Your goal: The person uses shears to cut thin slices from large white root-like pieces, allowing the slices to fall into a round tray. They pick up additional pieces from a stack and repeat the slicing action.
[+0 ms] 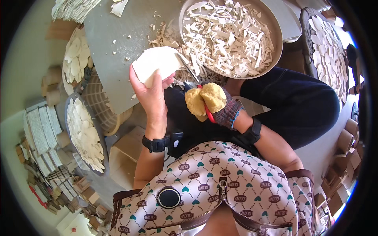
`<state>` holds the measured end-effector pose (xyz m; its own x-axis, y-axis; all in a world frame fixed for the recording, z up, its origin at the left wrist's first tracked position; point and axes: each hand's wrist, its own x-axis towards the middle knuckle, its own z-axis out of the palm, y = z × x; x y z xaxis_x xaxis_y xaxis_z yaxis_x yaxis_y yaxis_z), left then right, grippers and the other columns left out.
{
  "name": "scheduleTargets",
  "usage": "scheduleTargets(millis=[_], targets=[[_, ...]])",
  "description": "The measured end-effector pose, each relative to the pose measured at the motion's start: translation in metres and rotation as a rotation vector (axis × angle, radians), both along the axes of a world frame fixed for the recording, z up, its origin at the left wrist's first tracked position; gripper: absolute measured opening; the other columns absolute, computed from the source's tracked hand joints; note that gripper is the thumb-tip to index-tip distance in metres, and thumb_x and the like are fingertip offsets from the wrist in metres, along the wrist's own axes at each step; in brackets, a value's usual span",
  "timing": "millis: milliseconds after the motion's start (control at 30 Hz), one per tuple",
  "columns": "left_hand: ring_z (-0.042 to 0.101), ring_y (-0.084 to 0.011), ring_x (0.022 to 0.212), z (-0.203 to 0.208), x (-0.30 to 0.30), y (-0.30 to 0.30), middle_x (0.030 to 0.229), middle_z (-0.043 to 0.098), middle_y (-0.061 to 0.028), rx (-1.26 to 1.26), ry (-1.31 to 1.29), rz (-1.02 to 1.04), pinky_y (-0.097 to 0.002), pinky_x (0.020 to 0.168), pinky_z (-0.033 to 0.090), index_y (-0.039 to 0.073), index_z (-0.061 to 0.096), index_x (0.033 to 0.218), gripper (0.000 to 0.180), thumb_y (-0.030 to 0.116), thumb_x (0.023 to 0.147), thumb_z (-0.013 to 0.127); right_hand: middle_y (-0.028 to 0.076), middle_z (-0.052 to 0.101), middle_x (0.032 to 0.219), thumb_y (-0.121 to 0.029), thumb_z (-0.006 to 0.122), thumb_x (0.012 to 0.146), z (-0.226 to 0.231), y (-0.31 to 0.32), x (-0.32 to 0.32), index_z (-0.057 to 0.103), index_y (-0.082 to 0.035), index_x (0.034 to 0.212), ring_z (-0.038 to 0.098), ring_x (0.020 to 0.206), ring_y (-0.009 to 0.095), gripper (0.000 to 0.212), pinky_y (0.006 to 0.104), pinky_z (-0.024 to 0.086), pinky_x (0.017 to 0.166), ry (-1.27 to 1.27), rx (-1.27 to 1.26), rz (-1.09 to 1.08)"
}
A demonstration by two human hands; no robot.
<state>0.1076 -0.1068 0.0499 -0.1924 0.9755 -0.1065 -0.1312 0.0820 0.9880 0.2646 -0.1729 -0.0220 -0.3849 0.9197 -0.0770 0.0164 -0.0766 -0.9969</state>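
Observation:
My left hand [151, 92] grips a flat, creamy-white piece [157, 63] with a rounded outline, thumb on its near face. My right hand [232, 112], in a grey knitted glove, is closed around scissors [191, 70] with red handles wrapped in thick yellow padding [214, 98]. The metal blades reach up to the right edge of the white piece; whether they are cutting into it I cannot tell. Beyond the hands, a large round pan [279, 43] holds many white and tan offcuts [232, 39]. More scraps lie below the blades and beside the pan.
A grey metal tabletop [114, 78] spreads out beneath the work. Round trays of flat white pieces stand at left [84, 133] and far right [325, 55]. A woven basket [98, 94] sits by the table's left edge. Cardboard boxes [126, 153] and stacked bundles [43, 124] line the left.

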Motion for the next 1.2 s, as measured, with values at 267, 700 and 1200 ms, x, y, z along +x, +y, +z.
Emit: scheduleTargets(millis=[267, 700, 1200], targets=[[0.064, -0.0272, 0.071, -0.001, -0.007, 0.01, 0.107, 0.051, -0.0215, -0.027, 0.023, -0.159, -0.0292, 0.057, 0.056, 0.004, 0.012, 0.135, 0.065, -0.003, 0.083, 0.049, 0.013, 0.06, 0.094, -0.019, 0.059, 0.077, -0.005, 0.016, 0.0, 0.056, -0.006, 0.097, 0.058, 0.087, 0.029, 0.025, 0.034, 0.048, 0.077, 0.189, -0.051, -0.083], [0.06, -0.0224, 0.087, 0.014, -0.02, 0.022, 0.118, 0.047, -0.0167, -0.032, 0.126, -0.299, -0.0279, 0.063, 0.055, 0.004, 0.019, 0.136, 0.063, -0.002, 0.082, 0.051, 0.017, 0.059, 0.087, -0.009, 0.054, 0.073, -0.008, 0.026, -0.01, 0.056, -0.001, 0.091, 0.056, 0.084, 0.035, 0.02, 0.0395, 0.046, 0.074, 0.135, 0.132, -0.155], [0.054, -0.0171, 0.098, -0.005, -0.015, 0.022, 0.12, 0.045, -0.0131, 0.025, 0.075, -0.162, -0.0253, 0.07, 0.053, 0.002, 0.03, 0.131, 0.057, -0.001, 0.081, 0.056, 0.016, 0.059, 0.094, -0.015, 0.061, 0.071, -0.003, 0.026, -0.005, 0.055, -0.003, 0.095, 0.056, 0.089, 0.034, 0.028, 0.0375, 0.046, 0.079, 0.264, -0.062, -0.06]])
